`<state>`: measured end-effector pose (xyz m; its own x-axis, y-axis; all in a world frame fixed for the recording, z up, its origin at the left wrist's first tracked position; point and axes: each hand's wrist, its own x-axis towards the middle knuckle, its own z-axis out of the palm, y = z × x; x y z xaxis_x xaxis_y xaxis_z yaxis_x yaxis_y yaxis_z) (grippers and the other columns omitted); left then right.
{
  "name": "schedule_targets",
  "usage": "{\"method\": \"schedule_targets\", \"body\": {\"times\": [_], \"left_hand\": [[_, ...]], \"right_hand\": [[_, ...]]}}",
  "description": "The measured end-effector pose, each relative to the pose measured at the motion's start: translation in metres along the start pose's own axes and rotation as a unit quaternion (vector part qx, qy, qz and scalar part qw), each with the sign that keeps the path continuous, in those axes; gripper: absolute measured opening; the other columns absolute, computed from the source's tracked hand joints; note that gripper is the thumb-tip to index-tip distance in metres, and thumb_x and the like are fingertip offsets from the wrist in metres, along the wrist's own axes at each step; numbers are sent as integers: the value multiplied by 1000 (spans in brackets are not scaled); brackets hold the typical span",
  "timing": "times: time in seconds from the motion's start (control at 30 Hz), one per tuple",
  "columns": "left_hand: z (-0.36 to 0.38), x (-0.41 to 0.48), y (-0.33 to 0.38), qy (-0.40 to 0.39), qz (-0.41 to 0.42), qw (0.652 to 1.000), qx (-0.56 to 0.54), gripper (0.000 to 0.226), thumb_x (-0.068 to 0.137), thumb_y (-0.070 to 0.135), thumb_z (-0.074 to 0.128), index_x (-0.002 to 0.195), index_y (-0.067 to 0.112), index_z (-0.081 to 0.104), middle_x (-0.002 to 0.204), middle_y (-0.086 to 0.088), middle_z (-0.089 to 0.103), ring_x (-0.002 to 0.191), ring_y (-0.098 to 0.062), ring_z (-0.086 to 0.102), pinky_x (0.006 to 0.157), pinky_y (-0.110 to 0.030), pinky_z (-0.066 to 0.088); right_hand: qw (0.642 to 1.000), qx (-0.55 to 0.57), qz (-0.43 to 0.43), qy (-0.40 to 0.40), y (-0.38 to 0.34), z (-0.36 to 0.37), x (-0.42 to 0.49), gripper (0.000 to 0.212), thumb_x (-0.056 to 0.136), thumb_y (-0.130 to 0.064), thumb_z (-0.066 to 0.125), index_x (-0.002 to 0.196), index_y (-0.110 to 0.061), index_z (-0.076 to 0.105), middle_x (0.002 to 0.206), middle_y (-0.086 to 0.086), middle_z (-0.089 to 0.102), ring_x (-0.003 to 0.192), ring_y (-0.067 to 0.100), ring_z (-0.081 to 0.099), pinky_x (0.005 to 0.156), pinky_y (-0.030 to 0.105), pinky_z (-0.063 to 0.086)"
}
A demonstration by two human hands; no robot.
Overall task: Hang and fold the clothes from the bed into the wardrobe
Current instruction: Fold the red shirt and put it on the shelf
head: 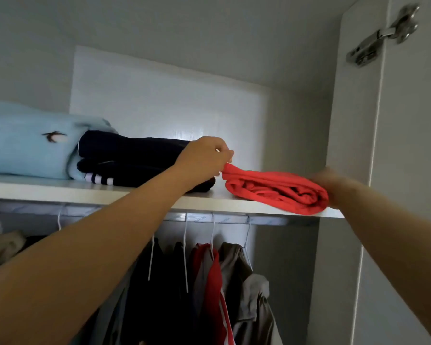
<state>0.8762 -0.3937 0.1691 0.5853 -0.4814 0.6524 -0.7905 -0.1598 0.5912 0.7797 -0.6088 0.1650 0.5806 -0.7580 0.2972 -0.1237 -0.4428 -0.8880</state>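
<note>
Between L hand and R hand, on shelf (60,188): folded red top (276,192), lying flat, R end at shelf's front edge. L hand (204,158) pinching top's L corner w/ thumb + fingertips, corner lifted a bit. R hand (327,184) against top's rolled R end; blurred, so can't tell if gripping or just touching. Just L of L hand, partly behind its wrist: stack of dark folded clothes (135,155), white stripes at front. Further L, touching that stack: folded light-blue sweater (25,143) w/ small bird mark. Below both forearms: rail (202,217) w/ white hangers (185,257); dark, red + grey hanging clothes (214,282). Up and R of R hand: metal hinge (383,36) on door (408,170).
</note>
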Motion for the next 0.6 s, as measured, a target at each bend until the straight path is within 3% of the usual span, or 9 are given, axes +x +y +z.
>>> {"method": "schedule_targets", "body": {"times": [0.07,0.1,0.17,0.2,0.27,0.33,0.4,0.5,0.6], "left_hand": [[11,8,-6,1,92,993,72,17,91,18,47,86,23,63,88,6,61,83,-15,57,80,-27,43],[18,10,-10,-12,136,984,115,19,92,17,47,96,21,65,101,5,61,97,-16,55,89,-27,40],[32,16,-16,-31,187,967,171,21,94,20,49,107,18,65,122,2,54,119,-17,46,102,-30,34],[36,14,-15,-28,191,968,161,21,94,24,49,107,17,64,121,3,54,119,-15,46,102,-32,34],[38,9,-13,-34,160,982,96,31,96,34,45,92,11,66,98,7,62,98,-13,56,90,-30,42],[34,6,-14,-43,97,993,51,51,96,42,39,65,11,64,80,9,66,83,-11,62,78,-25,43],[26,5,-15,-53,63,994,73,54,96,45,39,55,17,60,72,6,67,76,-14,64,71,-23,46],[23,9,-11,-40,75,965,246,44,94,47,43,65,17,58,59,6,52,66,-17,54,63,-28,41],[31,9,-7,29,151,904,400,22,93,43,45,89,25,57,87,7,62,88,-17,56,75,-28,38]], "right_hand": [[991,-103,-52,73,-3,-1,3,29,91,0,52,116,13,56,126,28,54,112,38,55,93,37,44],[985,-124,-94,73,-9,-2,-1,34,90,0,53,122,10,54,128,25,55,117,34,53,94,34,42],[979,-122,-161,23,-19,-5,-13,32,92,-4,52,122,3,58,118,13,60,107,21,53,79,23,42],[975,-131,-181,-16,-24,-5,-23,28,93,-9,51,118,-2,61,109,7,60,101,18,52,75,23,40],[959,-183,-194,-93,-26,-4,-36,23,95,-21,50,110,-14,66,105,0,63,98,18,57,82,24,41],[940,-236,-206,-137,-20,1,-38,26,97,-28,47,115,-22,65,113,-2,64,100,16,57,89,21,37],[926,-270,-220,-149,-13,7,-34,32,98,-31,43,126,-25,58,126,-4,58,111,12,51,92,17,29],[910,-297,-247,-152,-4,13,-26,37,100,-34,37,135,-31,48,141,-9,46,129,12,41,93,14,23],[904,-309,-247,-161,-4,15,-18,38,100,-35,35,137,-33,44,146,-7,41,133,14,37,101,17,23]]}}
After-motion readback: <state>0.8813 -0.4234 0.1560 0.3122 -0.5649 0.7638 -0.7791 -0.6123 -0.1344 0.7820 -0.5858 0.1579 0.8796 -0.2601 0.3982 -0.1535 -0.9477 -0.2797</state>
